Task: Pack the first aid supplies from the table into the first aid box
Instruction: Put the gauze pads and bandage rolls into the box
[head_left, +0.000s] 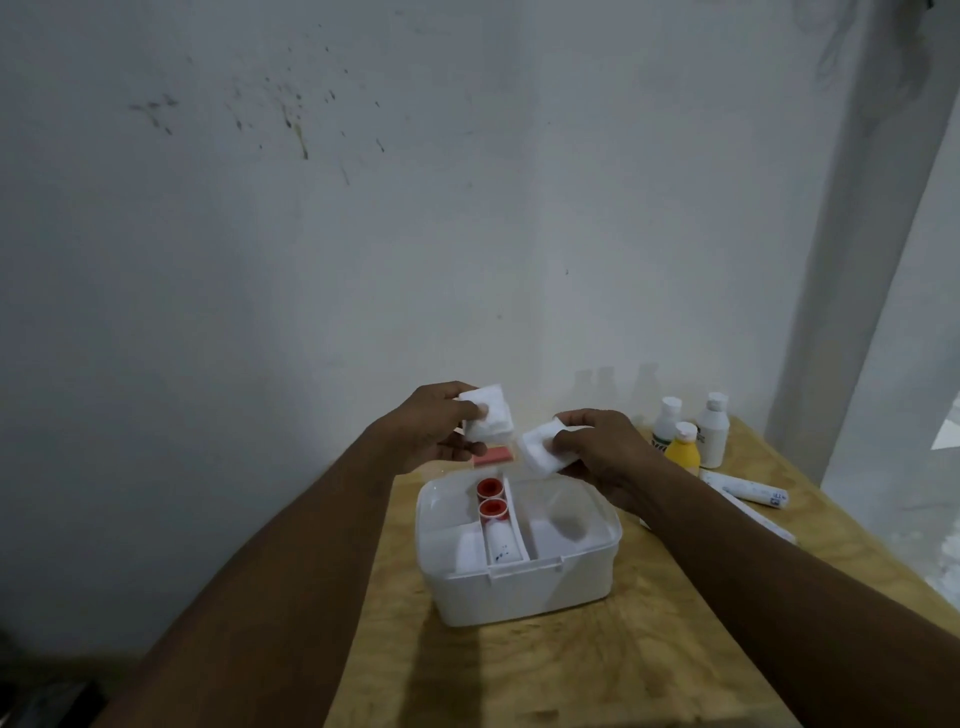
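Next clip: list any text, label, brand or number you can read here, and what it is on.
Nothing here is legible.
White bottle with green label: print blurred.
Taller white bottle: dark marks, too small.
White tube on the table: blue print, blurred.
Tube in the first aid box: dark specks, unreadable.

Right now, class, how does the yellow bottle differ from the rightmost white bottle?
The yellow bottle has a yellow body; the white bottle is white. The yellow bottle looks shorter and stands nearer the camera than the white bottle. Both stand upright with white caps on the table, outside the box.
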